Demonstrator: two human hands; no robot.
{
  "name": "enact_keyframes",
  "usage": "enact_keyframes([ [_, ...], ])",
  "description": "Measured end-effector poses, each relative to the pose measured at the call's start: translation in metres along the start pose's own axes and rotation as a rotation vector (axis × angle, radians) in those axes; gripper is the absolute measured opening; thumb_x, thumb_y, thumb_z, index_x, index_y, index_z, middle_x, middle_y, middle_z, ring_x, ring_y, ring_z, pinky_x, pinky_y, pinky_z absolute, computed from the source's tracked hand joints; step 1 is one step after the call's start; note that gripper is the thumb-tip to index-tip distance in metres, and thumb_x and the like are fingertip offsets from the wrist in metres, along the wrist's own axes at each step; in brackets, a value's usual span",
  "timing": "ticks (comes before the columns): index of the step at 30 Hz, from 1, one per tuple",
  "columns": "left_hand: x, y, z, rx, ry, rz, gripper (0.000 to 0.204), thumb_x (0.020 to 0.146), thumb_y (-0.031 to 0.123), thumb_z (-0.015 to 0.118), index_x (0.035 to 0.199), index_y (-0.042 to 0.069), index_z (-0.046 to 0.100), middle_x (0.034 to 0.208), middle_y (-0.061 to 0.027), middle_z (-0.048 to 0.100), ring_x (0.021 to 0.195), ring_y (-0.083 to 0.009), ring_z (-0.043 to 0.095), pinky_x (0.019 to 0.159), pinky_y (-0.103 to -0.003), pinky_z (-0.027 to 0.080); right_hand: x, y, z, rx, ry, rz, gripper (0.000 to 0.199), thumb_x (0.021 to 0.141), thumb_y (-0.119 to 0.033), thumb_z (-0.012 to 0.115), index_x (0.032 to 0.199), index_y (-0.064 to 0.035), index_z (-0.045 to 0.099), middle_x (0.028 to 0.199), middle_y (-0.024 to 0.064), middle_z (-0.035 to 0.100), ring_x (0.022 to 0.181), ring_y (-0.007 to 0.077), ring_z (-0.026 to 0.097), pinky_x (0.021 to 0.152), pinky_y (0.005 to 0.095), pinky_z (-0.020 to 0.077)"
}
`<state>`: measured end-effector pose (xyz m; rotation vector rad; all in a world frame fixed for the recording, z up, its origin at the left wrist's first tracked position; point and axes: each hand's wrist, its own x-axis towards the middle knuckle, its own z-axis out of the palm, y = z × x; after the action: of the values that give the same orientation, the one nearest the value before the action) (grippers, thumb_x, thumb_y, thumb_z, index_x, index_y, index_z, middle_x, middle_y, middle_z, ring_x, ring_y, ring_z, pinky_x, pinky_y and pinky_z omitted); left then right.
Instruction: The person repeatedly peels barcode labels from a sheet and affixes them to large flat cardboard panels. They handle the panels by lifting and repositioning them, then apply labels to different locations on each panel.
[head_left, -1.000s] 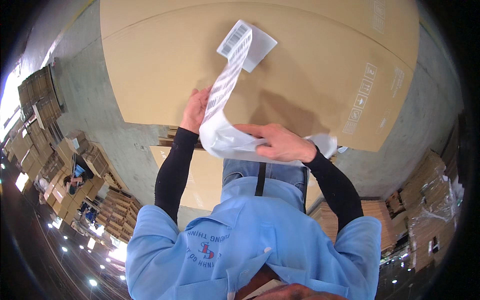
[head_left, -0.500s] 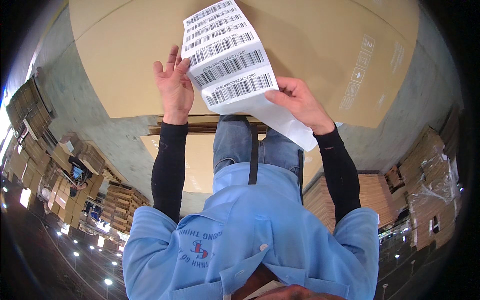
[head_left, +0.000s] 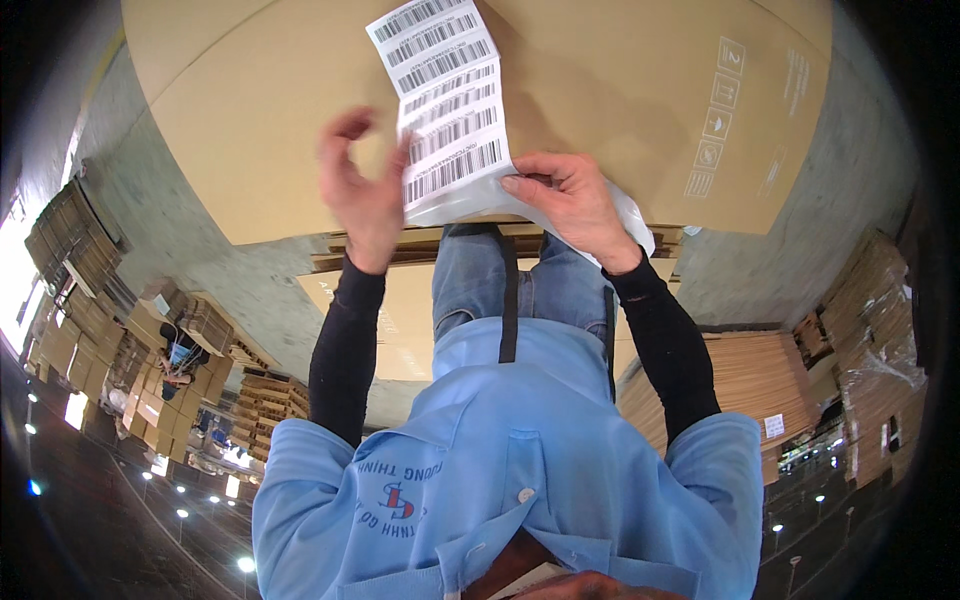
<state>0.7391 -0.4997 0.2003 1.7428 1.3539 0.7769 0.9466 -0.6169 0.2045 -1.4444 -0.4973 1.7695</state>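
A strip of white barcode labels lies lengthwise over a large brown carton, its far end away from me. My right hand pinches the strip's near right edge between thumb and fingers. From there, a blank white tail of the strip bends back past my right wrist. My left hand is blurred beside the strip's left edge. Its fingers are curled but apart, with a gap between index finger and thumb. The thumb is close to the label edge; whether it touches is unclear.
Flat cardboard sheets are stacked under the carton, close to my legs. Behind me to the right stand a brown cardboard stack and wrapped stacks. Cartons and another person are at the far left.
The label strip has shifted and straightened, its near end moving a little left. My right hand has come left with it. My left hand has moved slightly right and nearer, and is now blurred.
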Motion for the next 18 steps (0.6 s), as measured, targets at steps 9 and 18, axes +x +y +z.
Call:
enact_keyframes([
  [9, -0.025, 0.046, 0.020, -0.050, -0.318, 0.018, 0.020, 0.075, 0.002, 0.085, 0.089, 0.000, 0.072, 0.095, -0.0076, 0.073, 0.084, -0.0192, 0.066, 0.073, -0.031, 0.054, -0.007, 0.004, 0.022, 0.007, 0.049, -0.159, 0.021, 0.091, -0.003, 0.066, 0.111, 0.0020, 0.072, 0.097, 0.0105, 0.073, 0.088, 0.0155, 0.067, 0.079, 0.0291, 0.0525],
  [18, -0.029, 0.039, 0.005, -0.061, -0.333, -0.266, 0.008, 0.086, -0.003, 0.074, 0.093, -0.002, 0.073, 0.089, -0.0079, 0.074, 0.082, -0.0122, 0.067, 0.079, -0.027, 0.053, -0.014, 0.027, 0.040, 0.068, 0.145, -0.197, 0.030, 0.090, -0.002, 0.064, 0.120, -0.0005, 0.070, 0.101, 0.0135, 0.074, 0.089, 0.0151, 0.067, 0.079, 0.0300, 0.0538],
])
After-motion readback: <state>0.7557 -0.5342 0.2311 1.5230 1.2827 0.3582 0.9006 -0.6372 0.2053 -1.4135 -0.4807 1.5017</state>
